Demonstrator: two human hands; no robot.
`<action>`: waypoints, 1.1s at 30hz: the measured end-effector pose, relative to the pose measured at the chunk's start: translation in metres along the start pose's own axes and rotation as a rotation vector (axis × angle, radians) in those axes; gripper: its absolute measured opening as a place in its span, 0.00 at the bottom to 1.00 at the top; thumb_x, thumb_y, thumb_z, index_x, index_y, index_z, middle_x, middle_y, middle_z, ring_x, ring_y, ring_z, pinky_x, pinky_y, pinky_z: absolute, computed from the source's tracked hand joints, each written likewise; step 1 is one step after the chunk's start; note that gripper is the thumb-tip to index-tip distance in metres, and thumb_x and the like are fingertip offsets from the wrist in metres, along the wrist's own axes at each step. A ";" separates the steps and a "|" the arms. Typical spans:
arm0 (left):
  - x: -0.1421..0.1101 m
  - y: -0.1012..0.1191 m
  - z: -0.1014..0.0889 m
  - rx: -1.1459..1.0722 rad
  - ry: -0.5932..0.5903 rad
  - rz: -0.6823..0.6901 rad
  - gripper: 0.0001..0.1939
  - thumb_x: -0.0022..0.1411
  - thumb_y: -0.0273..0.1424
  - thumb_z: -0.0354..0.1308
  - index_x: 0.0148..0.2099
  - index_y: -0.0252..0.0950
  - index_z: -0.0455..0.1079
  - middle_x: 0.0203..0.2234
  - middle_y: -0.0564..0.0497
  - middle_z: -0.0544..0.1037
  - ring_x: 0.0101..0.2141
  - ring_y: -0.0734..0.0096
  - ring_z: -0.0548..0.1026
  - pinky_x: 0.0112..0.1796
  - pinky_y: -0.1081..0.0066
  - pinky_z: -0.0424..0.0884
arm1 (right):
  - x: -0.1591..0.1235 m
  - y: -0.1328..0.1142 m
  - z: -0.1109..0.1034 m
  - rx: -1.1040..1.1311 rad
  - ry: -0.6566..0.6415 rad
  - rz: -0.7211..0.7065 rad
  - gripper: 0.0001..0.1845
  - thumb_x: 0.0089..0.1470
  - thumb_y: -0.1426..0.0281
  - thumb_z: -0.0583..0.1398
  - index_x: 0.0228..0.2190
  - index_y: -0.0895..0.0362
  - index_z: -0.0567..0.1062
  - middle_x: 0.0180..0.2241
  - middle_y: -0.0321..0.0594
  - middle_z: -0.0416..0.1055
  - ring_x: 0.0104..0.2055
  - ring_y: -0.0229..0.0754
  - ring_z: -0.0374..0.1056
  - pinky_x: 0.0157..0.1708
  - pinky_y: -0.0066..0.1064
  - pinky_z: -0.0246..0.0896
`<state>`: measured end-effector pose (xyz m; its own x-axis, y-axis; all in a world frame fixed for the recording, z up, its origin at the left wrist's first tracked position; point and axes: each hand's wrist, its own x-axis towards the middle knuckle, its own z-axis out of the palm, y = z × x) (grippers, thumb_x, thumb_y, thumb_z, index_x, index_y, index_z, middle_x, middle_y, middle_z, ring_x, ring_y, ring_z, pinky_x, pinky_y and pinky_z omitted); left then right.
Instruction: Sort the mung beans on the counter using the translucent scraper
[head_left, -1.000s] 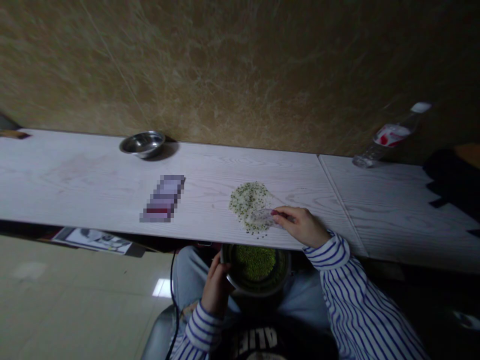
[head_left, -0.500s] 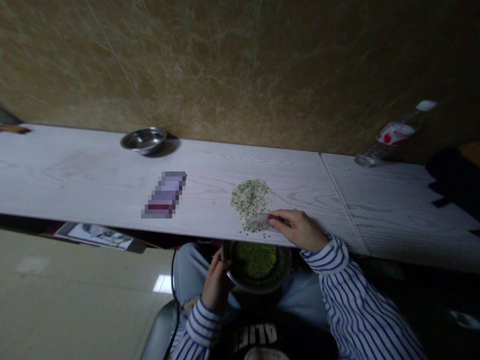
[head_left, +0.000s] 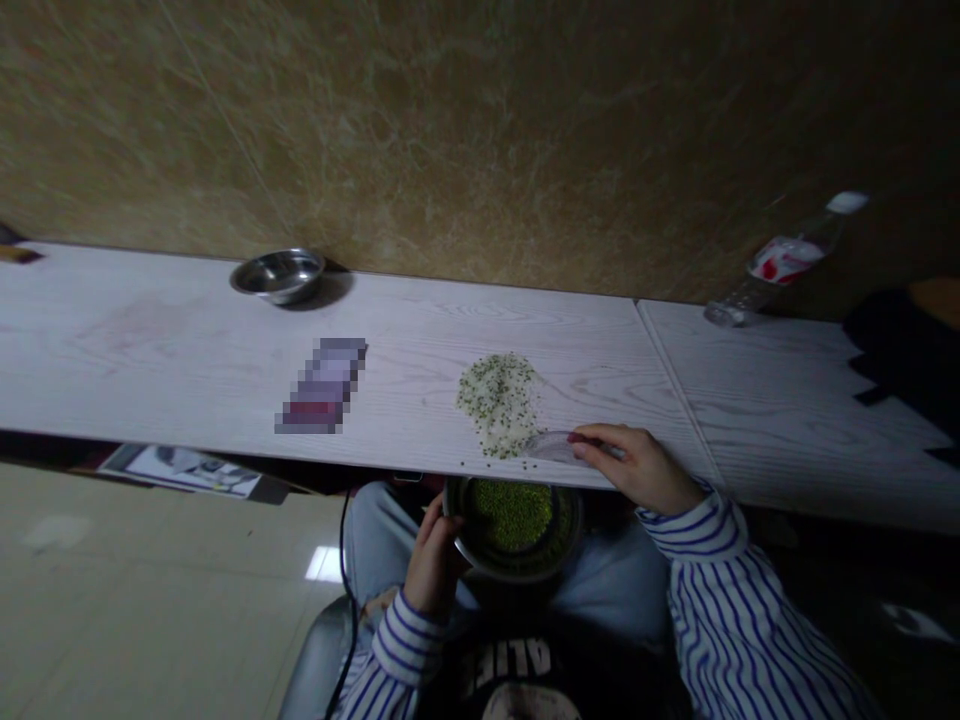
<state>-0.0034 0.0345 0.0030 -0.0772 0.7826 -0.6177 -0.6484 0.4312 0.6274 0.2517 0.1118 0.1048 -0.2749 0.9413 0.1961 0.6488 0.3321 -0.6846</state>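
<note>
A person in striped sleeves sits at a long white table [head_left: 420,420] against a marbled wall [head_left: 480,150]. Their left hand [head_left: 435,555] is closed round the left side of a bowl [head_left: 517,572], thumb near the rim; the bowl sits at the lap, half tucked under the table edge, probably so the legs and this one hand can steady it. Inside lie many green beans [head_left: 514,515]. On the table just above the bowl is a loose pile [head_left: 499,400] of white grains mixed with green beans, with a few strays near the edge. The right hand [head_left: 641,470] pinches a clear, thin scoop [head_left: 553,446] between thumb and fingers, with almost no gap; something reddish shows at the fingertips, too small to identify. The scoop lies low and nearly flat at the pile's lower right, apparently to get under the grains. Further back, to the left, a small bowl [head_left: 277,277] stands near the wall, and a pixelated rectangle [head_left: 322,387] lies in front, its content unreadable. At far right stands a bottle [head_left: 787,262] with a white cap and a red-and-white label, its brand illegible. Pale letters on the dark shirt [head_left: 465,690] seem to include "ALI"; the rest is uncertain.
</note>
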 end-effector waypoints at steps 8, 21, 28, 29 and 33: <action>-0.001 0.001 -0.004 -0.009 -0.023 0.039 0.27 0.48 0.31 0.64 0.54 0.39 0.73 0.39 0.48 0.80 0.36 0.61 0.76 0.28 0.69 0.71 | 0.012 -0.004 0.006 -0.052 -0.044 -0.109 0.11 0.60 0.68 0.60 0.38 0.55 0.83 0.37 0.43 0.83 0.38 0.45 0.79 0.38 0.33 0.74; -0.002 0.004 -0.003 0.002 -0.029 0.035 0.27 0.47 0.32 0.65 0.53 0.39 0.73 0.38 0.48 0.80 0.35 0.60 0.77 0.29 0.67 0.72 | 0.021 0.000 0.008 -0.054 -0.055 -0.031 0.13 0.60 0.67 0.59 0.38 0.57 0.82 0.38 0.44 0.83 0.37 0.46 0.79 0.37 0.34 0.74; -0.003 0.007 -0.003 0.027 -0.003 0.026 0.25 0.46 0.33 0.65 0.50 0.39 0.73 0.33 0.51 0.79 0.33 0.60 0.76 0.29 0.67 0.71 | 0.019 -0.004 0.008 -0.027 -0.081 -0.043 0.12 0.59 0.67 0.59 0.38 0.55 0.83 0.37 0.43 0.83 0.38 0.44 0.79 0.38 0.33 0.73; -0.003 0.007 -0.003 0.033 -0.002 0.031 0.25 0.46 0.33 0.65 0.50 0.39 0.73 0.34 0.50 0.79 0.34 0.60 0.76 0.30 0.67 0.71 | 0.020 -0.005 0.009 -0.032 -0.088 -0.044 0.11 0.59 0.67 0.59 0.38 0.55 0.83 0.37 0.42 0.83 0.38 0.44 0.79 0.38 0.33 0.73; -0.005 0.008 -0.003 0.036 -0.008 0.038 0.25 0.46 0.32 0.65 0.50 0.39 0.74 0.36 0.49 0.80 0.38 0.55 0.78 0.35 0.62 0.74 | 0.021 -0.007 0.013 -0.039 -0.111 -0.056 0.11 0.58 0.68 0.60 0.38 0.54 0.83 0.37 0.42 0.83 0.37 0.44 0.79 0.38 0.34 0.73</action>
<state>-0.0100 0.0330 0.0094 -0.0954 0.8023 -0.5893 -0.6173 0.4167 0.6673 0.2325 0.1289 0.1046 -0.3869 0.9094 0.1528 0.6569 0.3881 -0.6465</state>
